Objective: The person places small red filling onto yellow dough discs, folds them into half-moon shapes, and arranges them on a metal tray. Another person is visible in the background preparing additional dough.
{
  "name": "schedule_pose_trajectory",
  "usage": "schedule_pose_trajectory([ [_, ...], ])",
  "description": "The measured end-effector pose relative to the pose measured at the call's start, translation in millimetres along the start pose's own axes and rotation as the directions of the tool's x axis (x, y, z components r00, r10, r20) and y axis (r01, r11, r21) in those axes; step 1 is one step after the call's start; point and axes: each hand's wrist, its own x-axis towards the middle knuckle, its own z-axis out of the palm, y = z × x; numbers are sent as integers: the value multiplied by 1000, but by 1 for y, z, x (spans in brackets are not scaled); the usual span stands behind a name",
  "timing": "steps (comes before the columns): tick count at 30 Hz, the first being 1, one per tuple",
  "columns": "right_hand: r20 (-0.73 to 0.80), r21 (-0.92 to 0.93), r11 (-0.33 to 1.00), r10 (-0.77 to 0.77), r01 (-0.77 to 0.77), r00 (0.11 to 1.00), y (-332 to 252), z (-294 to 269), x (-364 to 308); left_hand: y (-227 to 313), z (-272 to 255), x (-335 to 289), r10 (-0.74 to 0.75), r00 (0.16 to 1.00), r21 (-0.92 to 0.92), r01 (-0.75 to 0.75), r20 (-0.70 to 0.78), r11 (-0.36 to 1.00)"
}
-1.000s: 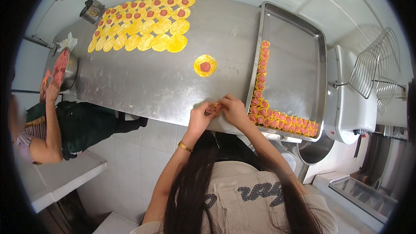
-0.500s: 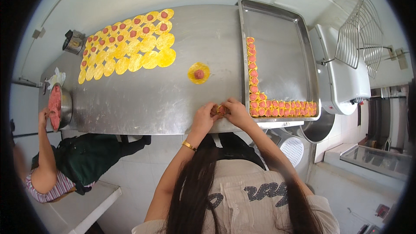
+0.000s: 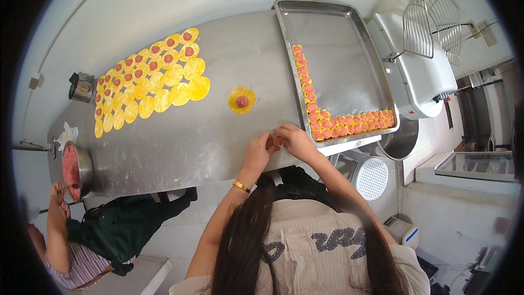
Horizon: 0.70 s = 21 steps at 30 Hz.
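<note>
Near the table's front edge, my left hand (image 3: 258, 152) and my right hand (image 3: 293, 141) close around one small dumpling (image 3: 278, 140), its yellow wrapper gathered about pink filling. Just beyond them a flat round yellow wrapper (image 3: 232, 107) lies on the table with a ball of pink meat filling (image 3: 242, 101) on it. Close to my right hand stands a large metal tray (image 3: 281, 27). Finished dumplings (image 3: 349, 125) line its left side and its near side in an L shape, packed edge to edge. My fingertips partly hide the dumpling between them.
Overlapping yellow wrappers (image 3: 162, 98) cover the table's far left, the farther ones topped with filling. A co-worker's hand (image 3: 58, 191) is at a metal bowl of pink filling (image 3: 71, 166). Right of the tray are a white appliance (image 3: 417, 71) and a wire rack (image 3: 431, 16).
The whole view has turned a little, shifting table and tray in the picture. Both my hands still work the same dumpling. The co-worker's hand stays by the bowl.
</note>
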Motion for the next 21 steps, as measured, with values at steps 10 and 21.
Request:
schedule_pose_trajectory([
  [10,-174,-25,997,66,-72,982,1,11,2,-3,-3,-3,4,1000,-23,-3,29,1000],
  [21,-159,-91,989,102,-117,982,-3,14,1,-5,1,0,-1,999,-80,-3,-48,997],
])
